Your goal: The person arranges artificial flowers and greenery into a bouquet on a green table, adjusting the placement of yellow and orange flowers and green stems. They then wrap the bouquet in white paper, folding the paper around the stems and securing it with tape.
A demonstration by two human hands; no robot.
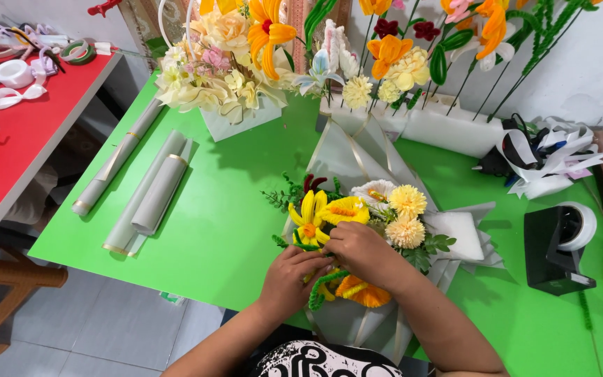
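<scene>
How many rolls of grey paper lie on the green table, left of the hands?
3: one long roll lying diagonally at the far left, and two rolls side by side right of it. Others may be hidden.

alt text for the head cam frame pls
Left hand and right hand press together on a bouquet of yellow and orange craft flowers in grey wrapping, on a green table. Rolled grey paper lies left; a black tape dispenser right.

Bouquet (364, 223), lower centre of frame: yellow lily, yellow/cream pom-pom blooms, orange flower, green sprigs, dark red bits. Wrapped in grey-white paper, lying flat on green surface, wrap open twd upper centre.
</scene>
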